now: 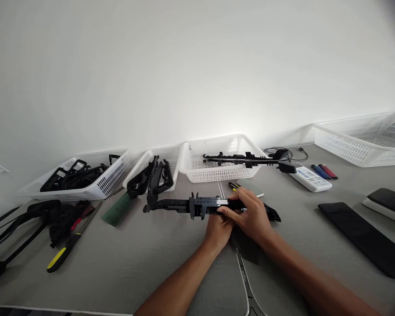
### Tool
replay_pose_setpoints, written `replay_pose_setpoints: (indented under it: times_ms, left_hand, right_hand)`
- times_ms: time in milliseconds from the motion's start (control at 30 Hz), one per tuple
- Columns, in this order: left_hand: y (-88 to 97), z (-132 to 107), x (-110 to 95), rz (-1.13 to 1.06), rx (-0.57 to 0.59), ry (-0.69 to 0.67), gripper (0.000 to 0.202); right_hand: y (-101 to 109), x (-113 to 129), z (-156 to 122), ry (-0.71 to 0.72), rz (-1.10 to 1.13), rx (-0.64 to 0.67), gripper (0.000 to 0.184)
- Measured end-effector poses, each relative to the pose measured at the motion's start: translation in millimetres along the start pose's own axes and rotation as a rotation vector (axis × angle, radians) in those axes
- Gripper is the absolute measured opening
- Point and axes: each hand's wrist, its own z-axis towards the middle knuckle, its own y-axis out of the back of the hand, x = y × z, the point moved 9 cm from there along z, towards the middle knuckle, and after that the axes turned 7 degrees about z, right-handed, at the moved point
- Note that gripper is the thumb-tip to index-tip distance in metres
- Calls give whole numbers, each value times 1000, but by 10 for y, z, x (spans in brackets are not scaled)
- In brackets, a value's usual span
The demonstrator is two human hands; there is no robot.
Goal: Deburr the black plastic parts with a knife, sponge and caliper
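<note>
My right hand (253,215) is closed around a black vernier caliper (213,202), thumb and fingers on its beam. The caliper's jaws straddle a long black plastic part (171,205), which lies crosswise above the table. Below and partly behind the right hand, my left hand (219,230) is closed on the plastic part; most of its fingers are hidden. The far end of the part (272,213) shows to the right of my right hand. Whether the jaws press tightly on the part I cannot tell.
White baskets (192,177) along the wall hold black plastic parts; one long part (243,160) lies across the middle basket. At left are a yellow-black handled tool (64,254) and black straps (29,215). At right are a black phone-like slab (358,232), a white box (312,177) and lighters (324,171).
</note>
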Motion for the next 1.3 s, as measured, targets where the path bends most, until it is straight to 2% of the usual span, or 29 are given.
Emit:
replay_pose_setpoints:
  times_ms: [267, 467, 667, 1300]
  left_hand:
    - [19, -1, -7, 41, -1, 13, 28]
    - [31, -15, -47, 79, 11, -29, 28]
    - [56, -20, -75, 103, -18, -31, 30]
    - [9, -26, -184, 61, 13, -68, 26]
  right_hand:
    - [-47, 59, -24, 32, -51, 20, 40]
    - [-52, 108, -6, 63, -46, 31, 36]
    - [-84, 121, -37, 79, -80, 51, 34]
    - [-61, 235, -42, 186, -159, 30, 33]
